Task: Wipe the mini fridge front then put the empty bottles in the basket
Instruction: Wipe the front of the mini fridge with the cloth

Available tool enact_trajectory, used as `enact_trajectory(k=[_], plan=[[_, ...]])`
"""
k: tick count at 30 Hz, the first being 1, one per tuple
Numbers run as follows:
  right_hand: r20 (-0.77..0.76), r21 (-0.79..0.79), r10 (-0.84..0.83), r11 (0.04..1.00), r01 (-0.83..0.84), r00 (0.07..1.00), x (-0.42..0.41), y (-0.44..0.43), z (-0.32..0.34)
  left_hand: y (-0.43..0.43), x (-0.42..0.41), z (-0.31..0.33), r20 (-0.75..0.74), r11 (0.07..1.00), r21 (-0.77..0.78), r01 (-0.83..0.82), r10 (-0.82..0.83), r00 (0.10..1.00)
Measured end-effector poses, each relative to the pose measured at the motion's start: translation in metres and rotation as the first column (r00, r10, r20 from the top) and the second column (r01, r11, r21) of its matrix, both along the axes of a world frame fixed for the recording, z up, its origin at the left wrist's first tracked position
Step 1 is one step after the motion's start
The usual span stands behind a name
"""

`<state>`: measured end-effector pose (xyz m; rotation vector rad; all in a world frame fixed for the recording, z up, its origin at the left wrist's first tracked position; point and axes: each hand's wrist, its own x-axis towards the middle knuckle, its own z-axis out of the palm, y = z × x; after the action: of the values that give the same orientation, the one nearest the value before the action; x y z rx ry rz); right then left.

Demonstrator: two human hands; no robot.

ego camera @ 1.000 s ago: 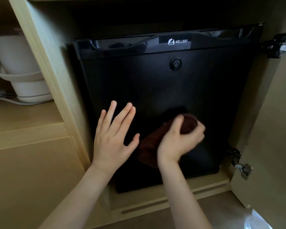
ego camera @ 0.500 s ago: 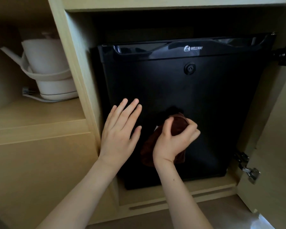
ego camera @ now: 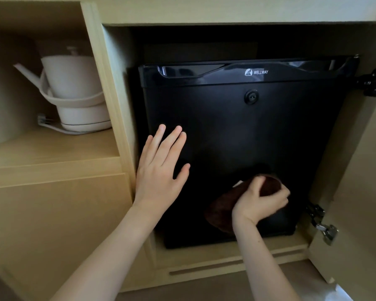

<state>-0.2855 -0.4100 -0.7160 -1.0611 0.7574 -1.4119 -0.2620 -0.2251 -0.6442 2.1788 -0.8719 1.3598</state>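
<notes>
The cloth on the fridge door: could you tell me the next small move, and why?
Probably sweep the cloth upward: the right hand grips it low on the fridge door, the left hand rests flat, and most of the door lies above.

A single wide-angle view, worn on the person's head, looks forward and down into a low wooden cabinet (ego camera: 52, 213). It sits close: the black mini fridge front (ego camera: 237, 131) fills the centre and right of the frame. Both forearms enter from the bottom edge, the left hand (ego camera: 159, 170) left of centre, the right hand (ego camera: 261, 200) with its brown cloth (ego camera: 219, 213) lower right. A shelf (ego camera: 52, 148) with a white kettle (ego camera: 74, 88) lies upper left.
</notes>
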Motion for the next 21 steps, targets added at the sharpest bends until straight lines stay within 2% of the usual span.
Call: enact_trajectory(k=[1,2,3,6,9,11,13,15,17,19,21], plan=[[0.007,0.119,0.008,0.993,-0.009,1.0,-0.002,-0.005,0.0,-0.001,-0.001,0.001,0.008,1.0,0.002,-0.007,0.007,1.0],[0.013,0.15,0.016,0.989,-0.018,1.0,-0.002,-0.007,0.001,-0.003,-0.001,0.002,0.025,1.0,0.01,-0.014,0.013,1.0],[0.013,0.094,0.021,0.995,-0.022,1.0,-0.003,-0.006,0.005,-0.006,-0.001,0.003,0.049,0.999,0.029,-0.02,0.019,0.999],[0.006,-0.232,0.07,0.97,-0.067,0.998,-0.003,0.001,0.019,-0.025,-0.001,0.002,0.124,0.994,0.11,-0.011,-0.002,0.992],[0.004,-0.324,0.095,0.942,-0.089,0.995,-0.002,-0.01,0.023,-0.049,0.001,-0.007,0.132,0.989,0.145,-0.003,-0.017,0.991],[0.035,-0.237,0.028,0.971,-0.019,0.999,-0.002,-0.026,0.013,-0.06,0.002,-0.014,0.125,0.991,0.136,-0.018,0.001,0.992],[0.046,-0.005,-0.033,0.999,0.034,0.998,-0.004,-0.044,-0.004,-0.065,0.004,-0.018,0.123,0.993,0.113,-0.024,0.01,0.992],[-0.006,0.275,-0.025,0.961,0.026,1.0,-0.008,-0.063,-0.025,-0.067,0.005,-0.018,0.125,0.995,0.102,-0.016,0.003,0.992],[-0.068,0.402,0.012,0.916,0.016,0.998,-0.015,-0.071,-0.035,-0.068,0.005,-0.019,0.129,0.995,0.102,-0.018,0.005,0.992],[-0.041,0.337,0.025,0.941,-0.009,0.999,-0.017,-0.072,-0.023,-0.067,0.004,-0.017,0.135,0.994,0.101,-0.028,0.014,0.991],[0.0,0.153,0.021,0.988,-0.021,1.0,-0.015,-0.075,0.0,-0.067,0.005,-0.018,0.144,0.993,0.11,-0.029,0.013,0.989]])
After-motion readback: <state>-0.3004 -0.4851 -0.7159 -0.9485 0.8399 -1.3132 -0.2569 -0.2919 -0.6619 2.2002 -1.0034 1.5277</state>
